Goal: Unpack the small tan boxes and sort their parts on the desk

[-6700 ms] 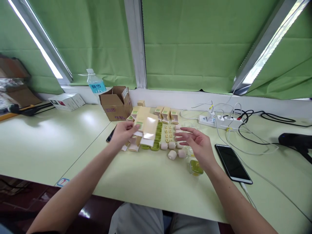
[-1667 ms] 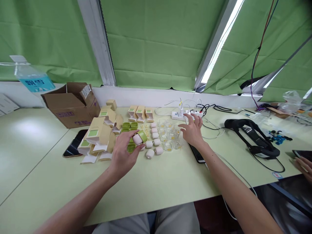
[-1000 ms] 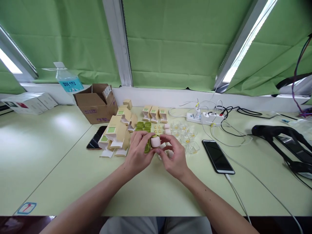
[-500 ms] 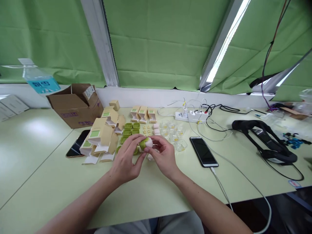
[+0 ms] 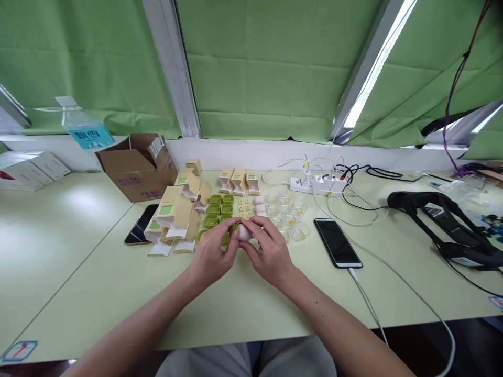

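Between my two hands, over the front of the laid-out parts, is a small rounded white-and-green piece (image 5: 244, 232). My left hand (image 5: 212, 254) pinches its green side, which is mostly covered by the fingers. The white side is gripped by the fingers of my right hand (image 5: 271, 254). Just behind my hands lie rows of green square cups (image 5: 214, 209), several tiny yellow pieces (image 5: 244, 208), a column of pale pink rounded pieces (image 5: 259, 200) and several clear plastic covers (image 5: 301, 231) with yellow bits in some.
Opened cream cartons (image 5: 176, 209) are heaped at left, partly over a dark phone (image 5: 140, 226). Behind stands a brown cardboard box (image 5: 137, 173) beside a bottle (image 5: 88, 133). To the right are a charging phone (image 5: 338, 242), a power strip (image 5: 318, 184), cables and a black headset (image 5: 444, 225).
The view has swung left, so the table's contents sit further right. The piece has turned in my fingers; less of its green part shows, and my fingertips are closer together.
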`<state>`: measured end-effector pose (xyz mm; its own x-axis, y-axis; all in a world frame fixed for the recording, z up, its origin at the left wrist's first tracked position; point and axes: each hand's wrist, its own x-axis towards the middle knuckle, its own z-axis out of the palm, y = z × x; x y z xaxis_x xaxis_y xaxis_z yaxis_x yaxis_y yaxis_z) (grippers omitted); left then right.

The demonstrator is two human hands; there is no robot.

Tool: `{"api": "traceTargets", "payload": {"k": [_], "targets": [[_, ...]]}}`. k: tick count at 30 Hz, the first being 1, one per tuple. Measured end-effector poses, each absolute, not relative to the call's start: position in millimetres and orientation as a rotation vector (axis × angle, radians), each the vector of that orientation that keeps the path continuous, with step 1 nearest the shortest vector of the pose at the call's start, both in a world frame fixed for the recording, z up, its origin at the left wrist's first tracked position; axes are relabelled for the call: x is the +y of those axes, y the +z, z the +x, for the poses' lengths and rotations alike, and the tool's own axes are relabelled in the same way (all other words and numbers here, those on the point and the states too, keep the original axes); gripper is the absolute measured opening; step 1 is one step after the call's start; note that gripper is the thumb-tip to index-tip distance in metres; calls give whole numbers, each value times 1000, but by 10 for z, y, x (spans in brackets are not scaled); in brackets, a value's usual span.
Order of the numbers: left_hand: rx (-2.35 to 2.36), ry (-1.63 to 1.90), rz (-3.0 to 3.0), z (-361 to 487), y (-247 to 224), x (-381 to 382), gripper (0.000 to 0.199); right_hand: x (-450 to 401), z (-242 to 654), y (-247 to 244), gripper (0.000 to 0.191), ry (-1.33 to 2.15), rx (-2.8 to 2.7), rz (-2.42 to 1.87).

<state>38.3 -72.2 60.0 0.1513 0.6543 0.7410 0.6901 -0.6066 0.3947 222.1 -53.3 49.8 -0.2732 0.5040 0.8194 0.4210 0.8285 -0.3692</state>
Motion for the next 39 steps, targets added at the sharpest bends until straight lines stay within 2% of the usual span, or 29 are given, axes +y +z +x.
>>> {"api": "traceTargets", "payload": {"k": [15, 23, 28, 32, 35, 39], "targets": [[-1852, -1699, -2350, 462, 608, -743, 26, -587, 2149, 552, 35, 19, -1960, -709], [-1887, -1647, -2299, 474, 616, -753, 28, -578, 2095, 534, 36, -35, -1971, -721], [-1708, -1821, -2545, 410, 622, -709, 34, -499, 2173, 541, 31, 260, -1904, -728], [-1605, -1774, -2693, 384, 649, -655, 44, -440, 2252, 584, 25, 621, -1813, -729], [-1644, -1715, -2606, 386, 652, -647, 39, -430, 2257, 590, 24, 731, -1728, -756], [-1678, -1784, -2523, 322, 634, -617, 43, -436, 2274, 597, 31, 814, -1506, -791]]}}
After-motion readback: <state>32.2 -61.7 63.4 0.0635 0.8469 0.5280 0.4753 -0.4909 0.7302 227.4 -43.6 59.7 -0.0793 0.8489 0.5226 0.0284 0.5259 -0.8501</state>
